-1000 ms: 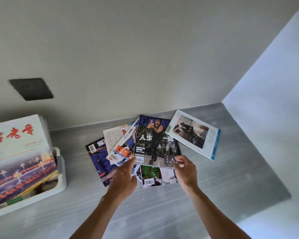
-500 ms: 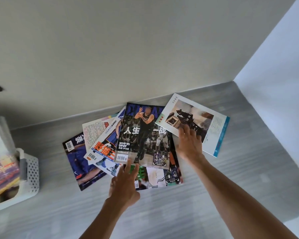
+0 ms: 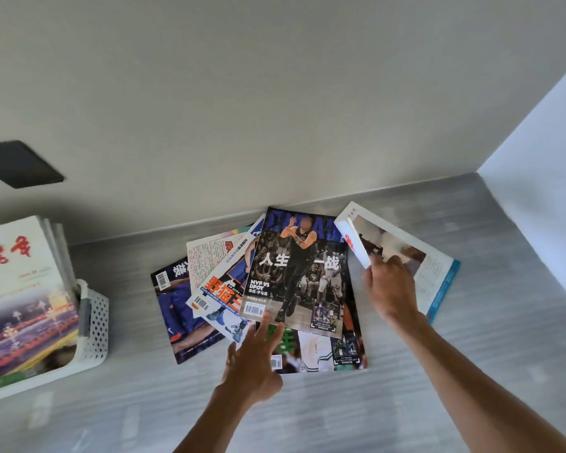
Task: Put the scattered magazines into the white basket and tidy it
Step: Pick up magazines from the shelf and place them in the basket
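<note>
Several magazines lie fanned on the grey counter (image 3: 438,387); a dark basketball magazine (image 3: 294,273) is on top of the pile. A white-bordered magazine with a blue edge (image 3: 432,269) sits at the right. My right hand (image 3: 391,289) grips that magazine's left edge and has it lifted off the surface. My left hand (image 3: 254,358) rests with fingers spread on the pile's front, touching the green magazine (image 3: 311,351) and the bottom edge of the dark one. The white basket (image 3: 94,325) stands at the far left with several magazines upright in it.
A pale wall runs behind the pile, and a second wall (image 3: 543,191) closes the corner at the right. A dark wall plate (image 3: 17,163) sits above the basket. Bare grey counter lies between the basket and the pile.
My right hand has gone from lying flat on the right-hand magazine to gripping its left edge and raising it. The camera view has swung back left, showing more of the basket.
</note>
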Available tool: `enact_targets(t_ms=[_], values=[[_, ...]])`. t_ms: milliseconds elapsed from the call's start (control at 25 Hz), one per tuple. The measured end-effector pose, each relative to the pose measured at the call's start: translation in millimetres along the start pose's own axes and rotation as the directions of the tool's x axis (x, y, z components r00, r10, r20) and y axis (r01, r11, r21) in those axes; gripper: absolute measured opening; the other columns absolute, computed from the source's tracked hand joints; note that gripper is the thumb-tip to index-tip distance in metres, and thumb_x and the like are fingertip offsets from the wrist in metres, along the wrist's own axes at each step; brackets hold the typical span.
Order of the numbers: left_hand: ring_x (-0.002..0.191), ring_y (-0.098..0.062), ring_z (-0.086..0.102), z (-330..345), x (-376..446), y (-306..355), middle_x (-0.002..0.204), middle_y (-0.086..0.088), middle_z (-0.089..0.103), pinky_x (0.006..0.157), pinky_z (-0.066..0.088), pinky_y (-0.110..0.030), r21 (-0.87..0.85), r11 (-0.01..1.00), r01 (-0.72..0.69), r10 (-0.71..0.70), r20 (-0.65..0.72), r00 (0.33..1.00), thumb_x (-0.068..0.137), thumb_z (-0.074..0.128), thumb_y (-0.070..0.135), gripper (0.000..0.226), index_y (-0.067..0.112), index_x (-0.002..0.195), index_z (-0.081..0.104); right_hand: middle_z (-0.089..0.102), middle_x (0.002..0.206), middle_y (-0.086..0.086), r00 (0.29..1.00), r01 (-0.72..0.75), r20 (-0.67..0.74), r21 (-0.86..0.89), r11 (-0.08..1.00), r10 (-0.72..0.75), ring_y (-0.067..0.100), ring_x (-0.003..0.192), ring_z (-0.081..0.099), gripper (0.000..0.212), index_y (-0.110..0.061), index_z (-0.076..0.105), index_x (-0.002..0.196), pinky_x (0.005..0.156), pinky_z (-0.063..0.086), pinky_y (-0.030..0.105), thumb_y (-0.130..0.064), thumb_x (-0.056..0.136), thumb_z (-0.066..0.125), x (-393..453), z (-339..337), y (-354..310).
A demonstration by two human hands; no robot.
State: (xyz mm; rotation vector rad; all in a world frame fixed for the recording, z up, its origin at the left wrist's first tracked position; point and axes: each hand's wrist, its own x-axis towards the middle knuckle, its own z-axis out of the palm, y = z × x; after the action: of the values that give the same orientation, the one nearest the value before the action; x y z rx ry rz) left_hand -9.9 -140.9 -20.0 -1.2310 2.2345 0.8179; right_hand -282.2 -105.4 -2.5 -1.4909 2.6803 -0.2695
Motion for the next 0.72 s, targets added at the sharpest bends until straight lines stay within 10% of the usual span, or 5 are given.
enact_targets(t_ms=[200, 320, 440, 720], values=[[0.139, -0.014, 0.038, -27.7, -15.7, -5.6, 0.162, 0.007, 0.018, 0.106, 0.044, -0.038, -0.444, 0.894, -0.063, 0.052, -0.036, 0.998, 0.081, 0.062, 0.012, 0.076, 0.036, 0.147, 0.033, 0.035, 0.055, 0.01, 0.983, 0.158, -0.027, 0.61, 0.776, -0.179, 0.022, 0.051, 0.034, 0.022, -0.006, 0.042, 0.069, 0.05, 0.029, 0.032, -0.007, 0.09, 0.051, -51.7, -66.8, -29.4], [0.128, -0.017, 0.052, -58.2, -45.1, -24.7, 0.143, 0.0, 0.053, 0.099, 0.043, -0.031, -0.861, 0.438, -0.257, -0.069, -0.317, 0.946, 0.08, 0.075, 0.017, 0.065, 0.025, 0.138, 0.048, 0.045, 0.058, 0.003, 0.929, 0.097, 0.091, 0.875, 0.473, -0.359, 0.01, 0.056, 0.039, 0.026, -0.01, 0.051, 0.077, 0.051, 0.03, 0.028, -0.029, 0.095, 0.049, -72.6, -108.9, -55.4], [0.113, -0.024, 0.065, -80.0, -85.3, -70.1, 0.126, -0.007, 0.068, 0.088, 0.056, -0.038, -0.895, -0.033, -0.445, -0.091, -0.44, 0.893, 0.075, 0.076, 0.004, 0.054, 0.021, 0.124, 0.062, 0.073, 0.101, 0.004, 0.863, -0.007, 0.19, 0.931, 0.366, -0.468, 0.013, 0.093, 0.066, 0.022, -0.01, 0.064, 0.109, 0.076, 0.051, 0.027, -0.024, 0.101, 0.048, -79.0, -122.2, -96.1], [0.084, -0.011, 0.069, -86.0, -174.6, -187.1, 0.087, 0.01, 0.078, 0.088, 0.052, -0.037, -0.875, 0.164, -0.455, -0.515, -0.469, 0.717, 0.09, 0.058, -0.007, 0.035, 0.023, 0.086, 0.075, 0.066, 0.072, -0.009, 0.908, -0.02, 0.208, 0.889, 0.458, -0.365, -0.004, 0.057, 0.049, 0.03, -0.019, 0.063, 0.083, 0.055, 0.038, 0.022, 0.003, 0.097, 0.048, -107.8, -86.9, -231.3]])
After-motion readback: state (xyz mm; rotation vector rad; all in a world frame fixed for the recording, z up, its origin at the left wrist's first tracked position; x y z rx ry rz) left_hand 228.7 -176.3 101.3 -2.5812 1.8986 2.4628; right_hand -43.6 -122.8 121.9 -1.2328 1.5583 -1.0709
